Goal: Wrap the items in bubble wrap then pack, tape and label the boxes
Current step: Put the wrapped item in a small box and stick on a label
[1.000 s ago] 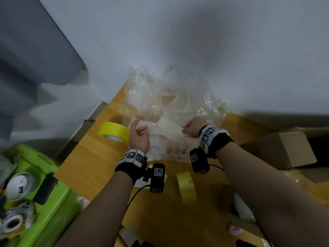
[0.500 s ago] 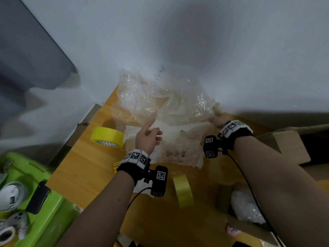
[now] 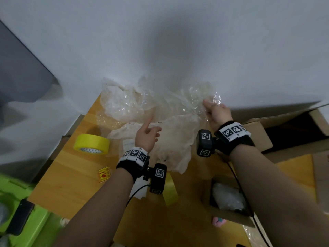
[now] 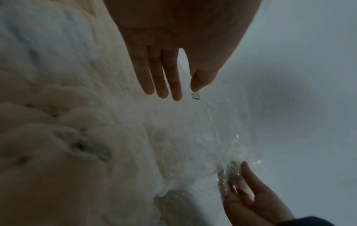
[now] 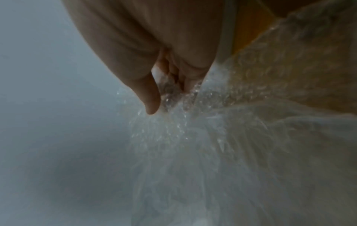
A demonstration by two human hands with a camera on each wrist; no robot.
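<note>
Right hand [image 3: 218, 114] pinches the far right edge of the bubble wrap [image 3: 160, 111], thumb against curled fingers with the plastic bunched between them; the right wrist view shows the same grip, the wrap [image 5: 222, 137] fanning out from the fingertips. Left hand [image 3: 146, 138] is spread flat, fingers [image 4: 160, 76] straight and close together, thumb apart, holding nothing; it hovers over or rests lightly on the sheet, contact cannot be told.

Bubble wrap lies crumpled at 12 o'clock on the wooden table [image 3: 71, 175], bunched up against the white wall [image 3: 160, 41], its near edge hanging toward the person between the two wrists.

A yellow tape roll [image 3: 91, 144] lies flat at 9 o'clock of the left hand, just beside the wrap's left edge. A second yellow tape roll [image 3: 170, 191] stands on edge at 6 o'clock of the wrap, partly behind the left wrist camera [image 3: 158, 178]. A small yellow-and-red label [image 3: 104, 174] lies on the table at 7 o'clock of the left hand.

An open cardboard box [image 3: 256, 132] sits at 3 o'clock, touching the right wrist area. A smaller open box [image 3: 229, 215] at 5 o'clock holds a wrapped bundle [image 3: 227, 196]. A pink item [image 3: 219, 222] lies just below it. A green bin [image 3: 26, 220] with a dark phone [image 3: 21, 216] on its rim is at 8 o'clock.
</note>
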